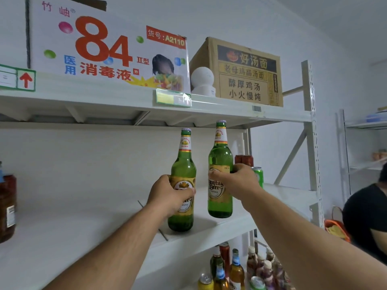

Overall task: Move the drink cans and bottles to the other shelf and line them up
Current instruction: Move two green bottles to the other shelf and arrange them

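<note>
Left grip (pixel 167 195): green glass bottle (pixel 182 164) | right grip (pixel 238 183): second bottle (pixel 219 155)

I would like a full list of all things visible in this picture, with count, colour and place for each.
beer bottle in left hand: 1, green, base on middle shelf
beer bottle in right hand: 1, green, lifted above shelf
middle shelf: 1, white
green can: 1, behind right hand
red can: 1, behind right bottle
dark jar: 1, far left
white carton: 1, top shelf
brown carton: 1, top shelf
white round device: 1, between cartons
bottles and cans: several, mixed, lower shelf
seated person: 1, black shirt, right edge
left hand: grips bottle
right hand: grips bottle
</note>
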Tool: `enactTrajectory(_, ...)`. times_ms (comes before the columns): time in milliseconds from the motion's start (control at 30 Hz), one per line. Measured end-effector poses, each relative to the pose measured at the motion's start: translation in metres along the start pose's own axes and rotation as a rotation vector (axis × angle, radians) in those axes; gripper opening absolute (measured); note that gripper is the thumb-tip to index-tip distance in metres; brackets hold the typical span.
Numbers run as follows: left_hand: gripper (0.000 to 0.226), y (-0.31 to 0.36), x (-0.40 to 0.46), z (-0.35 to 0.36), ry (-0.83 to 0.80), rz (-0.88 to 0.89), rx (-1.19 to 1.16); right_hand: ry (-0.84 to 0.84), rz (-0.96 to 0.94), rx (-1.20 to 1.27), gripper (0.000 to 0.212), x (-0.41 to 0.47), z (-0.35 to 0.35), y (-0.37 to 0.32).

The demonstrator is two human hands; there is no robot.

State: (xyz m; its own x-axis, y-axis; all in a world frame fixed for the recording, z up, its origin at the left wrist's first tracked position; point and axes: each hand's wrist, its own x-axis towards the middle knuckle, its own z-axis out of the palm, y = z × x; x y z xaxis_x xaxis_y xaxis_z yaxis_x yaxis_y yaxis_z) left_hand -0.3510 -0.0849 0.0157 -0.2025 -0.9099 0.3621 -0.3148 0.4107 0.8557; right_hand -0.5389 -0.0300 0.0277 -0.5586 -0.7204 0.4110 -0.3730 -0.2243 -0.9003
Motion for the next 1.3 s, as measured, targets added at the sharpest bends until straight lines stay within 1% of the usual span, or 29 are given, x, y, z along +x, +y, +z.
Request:
enactTrajectory(333, 0.056, 0.034, 0.02, 0.09, 0.06, -0.019, 0.004, -0.048, -0.035, 0.037, 0.047, 0.07, -0.067, 0.043)
enactTrajectory(500, 0.055, 0.051, 0.036, 0.136, 0.126, -0.041, -0.021, -0.126, -0.057, 0.074, 0.037, 0.105, -0.108, 0.059)
enactTrajectory(700, 0.056, 0.062, 0.061, 0.176, 0.158, -0.077, -0.028, -0.191, -0.055, 0.071, 0.035, 0.141, -0.135, 0.081)
enactTrajectory(967, 0.057, 0.056, 0.116, 0.203, 0.188, -0.087, -0.005, -0.245, -0.093, 0.078, 0.032, 0.185, -0.125, 0.102)
enactTrajectory(1300, 0.057, 0.037, 0.213, 0.223, 0.184, -0.058, 0.015, -0.245, -0.093, 0.03, 0.038, 0.246, -0.08, 0.118)
